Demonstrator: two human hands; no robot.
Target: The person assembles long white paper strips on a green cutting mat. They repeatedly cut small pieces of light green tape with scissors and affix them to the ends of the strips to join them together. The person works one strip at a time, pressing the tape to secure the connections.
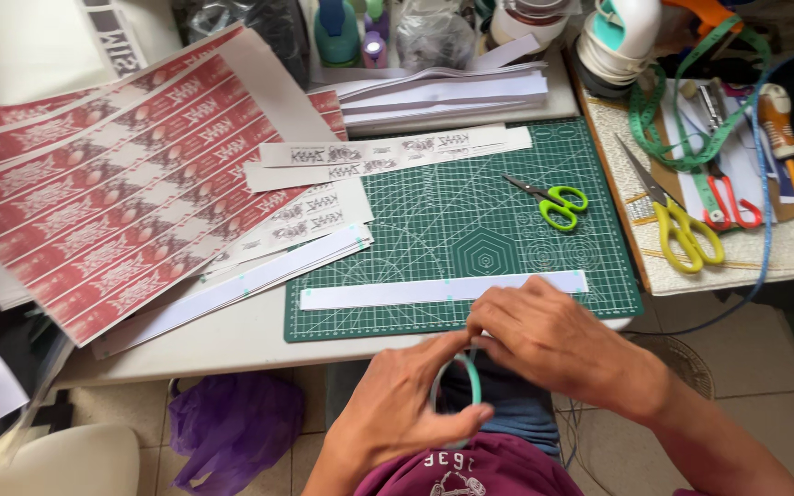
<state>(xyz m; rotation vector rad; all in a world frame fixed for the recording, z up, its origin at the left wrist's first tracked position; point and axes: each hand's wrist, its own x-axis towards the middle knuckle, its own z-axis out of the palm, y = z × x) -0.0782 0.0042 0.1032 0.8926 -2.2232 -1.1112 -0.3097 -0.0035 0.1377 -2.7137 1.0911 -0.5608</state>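
My left hand (397, 404) grips a small teal tape roll (467, 386) below the table's front edge, over my lap. My right hand (558, 344) rests against the roll's upper side, fingertips pinching at its rim. Just beyond both hands a long white paper strip (397, 291) lies across the near part of the green cutting mat (470, 202). Whether tape is being pulled off is hidden by my fingers.
Green-handled scissors (553, 202) lie on the mat. Red printed sheets (112, 174) and white strips cover the table's left. A side board at right holds yellow scissors (682, 230), red scissors (728, 202), a green measuring tape (691, 110). A purple bag (232, 422) lies on the floor.
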